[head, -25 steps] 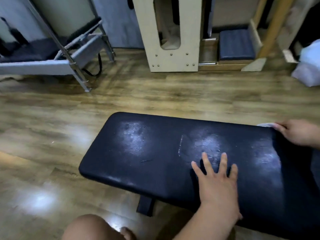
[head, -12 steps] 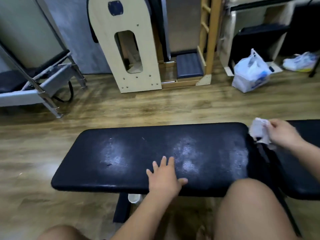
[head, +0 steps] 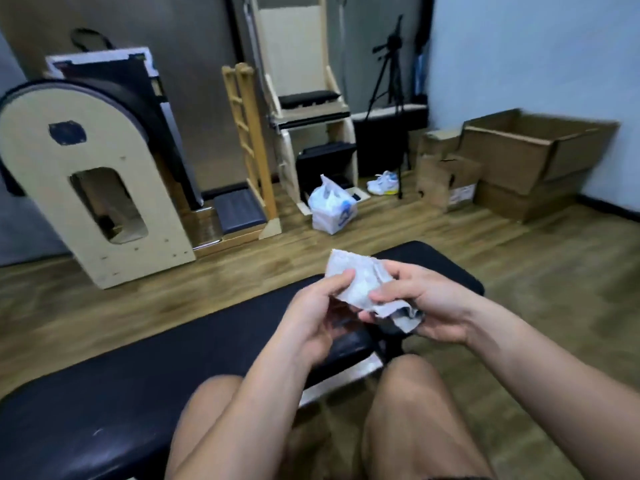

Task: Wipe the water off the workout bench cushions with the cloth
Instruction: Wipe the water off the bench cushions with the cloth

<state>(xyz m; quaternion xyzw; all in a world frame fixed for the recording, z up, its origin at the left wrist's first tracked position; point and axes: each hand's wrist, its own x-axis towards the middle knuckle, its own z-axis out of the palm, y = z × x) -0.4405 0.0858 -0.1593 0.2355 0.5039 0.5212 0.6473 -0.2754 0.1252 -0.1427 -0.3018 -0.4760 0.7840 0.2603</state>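
Note:
A small pale grey cloth (head: 360, 284), crumpled and partly folded, is held up in front of me above the bench. My left hand (head: 317, 318) pinches its left side, and my right hand (head: 424, 306) grips its right and lower part. The black padded workout bench runs diagonally below: a long cushion (head: 138, 375) at lower left and a shorter cushion (head: 440, 265) behind my hands. The gap between the cushions is mostly hidden by my hands. My bare knees are in front of the bench.
A white plastic bag (head: 331, 207) and a white shoe (head: 382, 183) lie on the wooden floor beyond the bench. Cardboard boxes (head: 512, 161) are stacked at the right wall. A wooden arched barrel (head: 93, 188), ladder frame, chair and tripod (head: 391, 98) stand at the back.
My left hand left the long cushion and rose to join my right hand on the cloth. The cloth came up off the bench. The view swung right and upward.

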